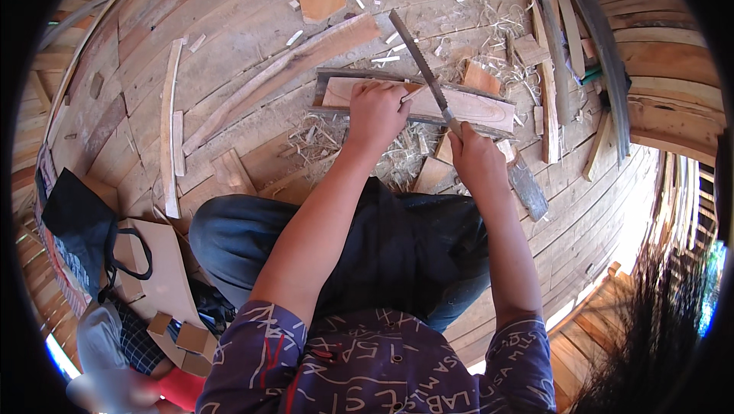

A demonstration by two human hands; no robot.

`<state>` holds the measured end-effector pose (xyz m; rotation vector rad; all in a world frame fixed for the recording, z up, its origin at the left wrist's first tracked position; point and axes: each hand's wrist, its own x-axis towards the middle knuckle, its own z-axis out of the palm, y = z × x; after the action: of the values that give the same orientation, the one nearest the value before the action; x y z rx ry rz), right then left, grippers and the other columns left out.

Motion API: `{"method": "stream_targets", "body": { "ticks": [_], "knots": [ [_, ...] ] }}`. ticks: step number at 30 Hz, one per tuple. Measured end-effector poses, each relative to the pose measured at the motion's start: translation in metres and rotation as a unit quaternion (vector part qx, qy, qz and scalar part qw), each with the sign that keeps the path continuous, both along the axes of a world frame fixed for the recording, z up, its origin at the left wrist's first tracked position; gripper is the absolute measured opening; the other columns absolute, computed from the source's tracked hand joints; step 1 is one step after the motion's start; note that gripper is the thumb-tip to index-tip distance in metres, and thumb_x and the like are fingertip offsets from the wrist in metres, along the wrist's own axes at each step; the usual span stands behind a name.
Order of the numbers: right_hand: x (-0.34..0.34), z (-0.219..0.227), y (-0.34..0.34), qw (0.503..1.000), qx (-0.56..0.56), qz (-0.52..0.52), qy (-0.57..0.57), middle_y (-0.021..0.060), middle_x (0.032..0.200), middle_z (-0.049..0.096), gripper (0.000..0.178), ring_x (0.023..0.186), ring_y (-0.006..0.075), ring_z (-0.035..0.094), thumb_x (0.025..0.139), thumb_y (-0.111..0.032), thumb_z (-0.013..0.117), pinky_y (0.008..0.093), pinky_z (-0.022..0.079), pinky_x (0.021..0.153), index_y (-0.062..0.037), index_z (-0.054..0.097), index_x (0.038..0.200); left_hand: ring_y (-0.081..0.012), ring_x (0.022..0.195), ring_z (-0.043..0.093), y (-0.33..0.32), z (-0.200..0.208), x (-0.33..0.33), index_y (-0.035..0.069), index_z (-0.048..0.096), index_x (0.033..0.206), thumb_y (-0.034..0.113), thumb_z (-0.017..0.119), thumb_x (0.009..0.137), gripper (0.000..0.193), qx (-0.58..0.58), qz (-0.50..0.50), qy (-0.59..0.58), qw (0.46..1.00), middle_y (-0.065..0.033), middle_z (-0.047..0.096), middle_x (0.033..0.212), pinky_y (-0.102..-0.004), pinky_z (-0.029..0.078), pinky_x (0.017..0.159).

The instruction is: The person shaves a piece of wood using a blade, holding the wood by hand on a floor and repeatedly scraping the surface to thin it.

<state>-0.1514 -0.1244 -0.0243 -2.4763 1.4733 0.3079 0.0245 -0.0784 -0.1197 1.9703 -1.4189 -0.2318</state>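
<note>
We see the saw (419, 56) reaching from the right hand (480, 158) away from the body and leaning to the left, so its long axis crosses that of the pale board (482, 111), which lies left to right on the floor side of the lap, its right end a little nearer us. The right hand is closed around the saw's handle, just on the near side of the board. The left hand (376, 116) is over the board's left half, fingers curled in, with a thin stick (414, 94) poking out of its right side toward the blade. The stick's tip and the blade look very close, to the left of the handle; we cannot tell whether they touch.

Under the board shows a darker, rough-edged plank (330, 77), and shavings (317, 139) lie on its near side. The left fist hides the rest of the stick, so we cannot judge its full length, and most of the handle is lost inside the right hand. The teeth are hard to make out near the handle. At lower right, dark strands of hair (650, 337) cover part of the view.
</note>
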Motion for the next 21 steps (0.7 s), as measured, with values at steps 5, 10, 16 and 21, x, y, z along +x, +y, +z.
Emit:
{"method": "stream_targets", "body": {
  "ticks": [5, 10, 16, 21],
  "knots": [
    [0.0014, -0.0046, 0.0005, 1.000, -0.003, 0.003, 0.004, 0.0206, 0.072, 0.067, 0.027, 0.071, 0.0405, 0.067, 0.097, -0.032, 0.052, 0.0522, 0.054, 0.064, -0.0049, 0.056, 0.096, -0.0226, 0.089, 0.065, 0.0001, -0.0046, 0.0007, 0.010, 0.070, 0.084, 0.021, 0.072, 0.078, 0.013, -0.023, -0.001, -0.011, 1.000, -0.0042, 0.069, 0.086, -0.0396, 0.043, 0.086],
    [0.0018, -0.0057, 0.0018, 1.000, -0.012, 0.004, 0.003, 0.0205, 0.072, 0.067, 0.027, 0.071, 0.0404, 0.067, 0.097, -0.032, 0.052, 0.0517, 0.054, 0.064, -0.0048, 0.056, 0.096, -0.0248, 0.088, 0.065, 0.0024, -0.0066, 0.0017, 0.009, 0.069, 0.083, 0.020, 0.071, 0.079, 0.012, -0.011, -0.008, -0.013, 1.000, -0.0061, 0.068, 0.085, -0.0407, 0.046, 0.084],
    [0.0030, -0.0046, 0.0007, 1.000, -0.011, 0.010, 0.000, 0.0210, 0.074, 0.067, 0.028, 0.072, 0.0403, 0.067, 0.097, -0.032, 0.052, 0.0513, 0.054, 0.065, -0.0037, 0.056, 0.096, -0.0286, 0.082, 0.065, 0.0017, -0.0088, 0.0020, 0.007, 0.067, 0.081, 0.016, 0.070, 0.078, 0.010, -0.026, -0.015, -0.007, 1.000, -0.0081, 0.068, 0.083, -0.0409, 0.047, 0.084],
    [0.0041, -0.0033, -0.0006, 1.000, 0.002, -0.004, -0.002, 0.0242, 0.077, 0.067, 0.032, 0.075, 0.0444, 0.066, 0.097, -0.033, 0.052, 0.0539, 0.053, 0.068, -0.0024, 0.060, 0.102, -0.0262, 0.080, 0.065, 0.0012, -0.0092, 0.0013, 0.008, 0.065, 0.073, 0.013, 0.068, 0.076, 0.007, -0.039, -0.010, 0.013, 0.999, -0.0056, 0.068, 0.079, -0.0389, 0.046, 0.086]
  ]
}}
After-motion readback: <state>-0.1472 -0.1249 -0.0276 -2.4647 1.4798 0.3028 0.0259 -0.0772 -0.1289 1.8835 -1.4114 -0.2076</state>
